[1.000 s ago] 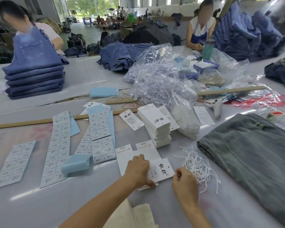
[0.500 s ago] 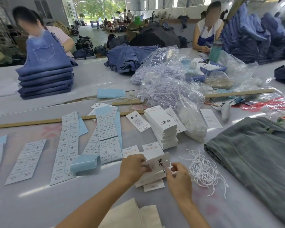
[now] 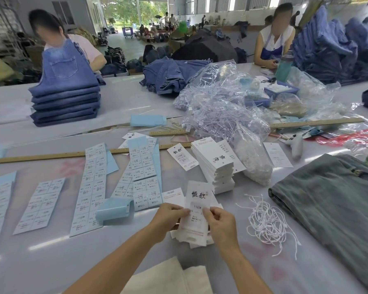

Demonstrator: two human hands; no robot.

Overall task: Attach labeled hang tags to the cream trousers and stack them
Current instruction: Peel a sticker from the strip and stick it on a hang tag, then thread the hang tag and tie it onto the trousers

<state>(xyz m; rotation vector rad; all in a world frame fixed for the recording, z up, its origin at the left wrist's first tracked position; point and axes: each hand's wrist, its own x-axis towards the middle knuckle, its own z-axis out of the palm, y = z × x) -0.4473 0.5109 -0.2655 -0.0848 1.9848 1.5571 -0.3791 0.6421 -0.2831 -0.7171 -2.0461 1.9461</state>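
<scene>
A white hang tag (image 3: 198, 200) with black characters stands upright above the table, held between both hands. My left hand (image 3: 168, 217) pinches its left edge and my right hand (image 3: 220, 221) pinches its right edge. More tags (image 3: 191, 238) lie flat under the hands. A tall stack of blank hang tags (image 3: 212, 164) sits further back. A tangle of white strings (image 3: 268, 219) lies to the right. Cream trousers (image 3: 170, 279) show at the bottom edge, between my forearms.
Sheets of size stickers (image 3: 94, 187) and blue backing paper (image 3: 114, 209) cover the left. Grey-green trousers (image 3: 331, 206) lie folded at right. Plastic bags of fasteners (image 3: 221, 115), wooden rulers (image 3: 51, 155), a tagging gun (image 3: 295, 145) and denim stacks (image 3: 66, 98) sit behind. Two people work across the table.
Both hands lifted a tag off the small pile on the table and turned it upright, facing me. The camera view shifted slightly.
</scene>
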